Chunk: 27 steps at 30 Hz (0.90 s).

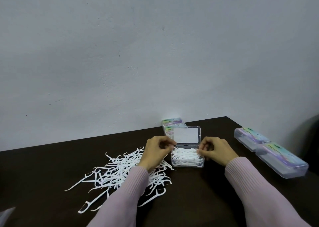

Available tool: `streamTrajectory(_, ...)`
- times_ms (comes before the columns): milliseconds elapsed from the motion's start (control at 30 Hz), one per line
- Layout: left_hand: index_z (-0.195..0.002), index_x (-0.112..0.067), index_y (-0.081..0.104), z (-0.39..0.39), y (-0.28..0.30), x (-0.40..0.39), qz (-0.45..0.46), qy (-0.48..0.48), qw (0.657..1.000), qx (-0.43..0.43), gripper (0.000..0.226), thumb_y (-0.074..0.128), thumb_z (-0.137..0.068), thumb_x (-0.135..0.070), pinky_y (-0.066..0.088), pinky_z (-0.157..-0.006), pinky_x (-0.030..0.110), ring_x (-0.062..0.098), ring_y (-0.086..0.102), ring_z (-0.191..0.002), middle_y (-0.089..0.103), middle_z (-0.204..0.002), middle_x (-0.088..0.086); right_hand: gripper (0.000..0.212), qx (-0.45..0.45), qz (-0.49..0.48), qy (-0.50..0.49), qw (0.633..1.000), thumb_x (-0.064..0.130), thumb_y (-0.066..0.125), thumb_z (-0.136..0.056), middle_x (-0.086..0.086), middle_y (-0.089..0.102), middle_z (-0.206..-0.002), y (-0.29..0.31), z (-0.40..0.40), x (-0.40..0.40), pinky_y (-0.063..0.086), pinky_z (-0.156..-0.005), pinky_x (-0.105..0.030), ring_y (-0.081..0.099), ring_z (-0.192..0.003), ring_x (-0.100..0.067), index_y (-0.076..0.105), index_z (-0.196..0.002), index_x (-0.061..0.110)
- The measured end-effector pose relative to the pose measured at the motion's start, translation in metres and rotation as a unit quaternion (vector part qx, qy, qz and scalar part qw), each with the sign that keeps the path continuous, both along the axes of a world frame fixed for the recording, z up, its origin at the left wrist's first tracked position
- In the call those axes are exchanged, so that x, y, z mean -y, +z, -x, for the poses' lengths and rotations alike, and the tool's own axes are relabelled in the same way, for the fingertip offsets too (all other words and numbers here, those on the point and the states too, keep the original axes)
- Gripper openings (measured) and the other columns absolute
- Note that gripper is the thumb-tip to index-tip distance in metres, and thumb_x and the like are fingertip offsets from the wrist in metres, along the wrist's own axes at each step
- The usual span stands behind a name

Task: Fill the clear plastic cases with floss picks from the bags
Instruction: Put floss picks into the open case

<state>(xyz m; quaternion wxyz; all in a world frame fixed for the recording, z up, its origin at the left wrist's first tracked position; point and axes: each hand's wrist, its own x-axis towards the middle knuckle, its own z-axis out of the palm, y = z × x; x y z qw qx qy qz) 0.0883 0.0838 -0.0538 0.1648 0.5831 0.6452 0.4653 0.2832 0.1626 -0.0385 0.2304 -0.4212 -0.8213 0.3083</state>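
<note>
Dark brown, matt and unpatterned, the worktop (198,201) is running up against a pale grey-blue painted wall (155,54) that is showing small specks and scuffs. The open clear case (187,161) is sitting near the middle of the worktop, its lid (187,134) standing raised at the back, and white floss picks (185,154) are lying heaped inside it to about rim level. The left hand (156,151) is resting at the case's left end, fingers curled and appearing to pinch picks at that edge; the right hand (216,150) is doing likewise at the right end, fingertips on the picks. Both sleeves (255,188) are pale pink ribbed knit. A loose pile of floss picks (119,171) is spreading left of and nearer than the case. Two closed cases (170,125) are stacked just behind the case against the wall, and two more closed cases (271,150) are lying well to its right. All are carrying pastel printed labels; the writing is too small and blurred to read.
</note>
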Motion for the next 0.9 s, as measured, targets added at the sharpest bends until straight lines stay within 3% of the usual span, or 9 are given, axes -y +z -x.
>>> streamTrajectory(167, -0.093, -0.018, 0.073, -0.006, -0.002, 0.000, 0.005, -0.012, 1.000, 0.008, 0.013, 0.071, -0.082, -0.010, 0.049, -0.068, 0.013, 0.002, 0.057, -0.068, 0.070, -0.082, -0.001, 0.007, -0.004, -0.002, -0.009, 1.000, 0.019, 0.063, -0.086, 0.002, 0.060, -0.074, -0.003, 0.000, -0.001, 0.040, -0.051, -0.008, 0.053, -0.056, -0.005, 0.060, -0.083, 0.013)
streamTrajectory(400, -0.099, -0.017, 0.071, -0.003, -0.001, 0.002, -0.020, 0.019, 0.999, 0.020, 0.019, 0.071, -0.082, -0.007, 0.046, -0.065, 0.010, 0.000, 0.055, -0.067, 0.070, -0.083, -0.002, 0.009, -0.003, -0.019, -0.016, 1.000, 0.020, 0.060, -0.087, -0.002, 0.062, -0.078, -0.004, 0.001, -0.002, 0.041, -0.051, -0.008, 0.053, -0.055, -0.005, 0.062, -0.086, 0.012)
streamTrajectory(700, -0.101, -0.021, 0.069, -0.002, -0.001, 0.001, -0.010, 0.009, 1.000, -0.001, 0.020, 0.071, -0.083, -0.014, 0.050, -0.070, 0.014, -0.001, 0.060, -0.070, 0.071, -0.081, -0.007, 0.007, -0.002, -0.037, -0.020, 0.999, 0.020, 0.061, -0.087, 0.001, 0.059, -0.075, -0.004, 0.001, -0.001, 0.040, -0.058, -0.011, 0.051, -0.061, -0.005, 0.060, -0.080, 0.016)
streamTrajectory(900, -0.104, -0.019, 0.069, 0.005, 0.009, 0.009, -0.001, 0.009, 1.000, 0.015, 0.018, 0.066, -0.087, -0.014, 0.052, -0.081, 0.020, 0.005, 0.066, -0.086, 0.072, -0.087, -0.005, 0.006, -0.010, -0.095, -0.017, 0.995, 0.022, 0.063, -0.085, 0.001, 0.059, -0.072, 0.004, 0.010, 0.010, 0.043, -0.063, -0.014, 0.053, -0.066, -0.008, 0.060, -0.080, 0.019)
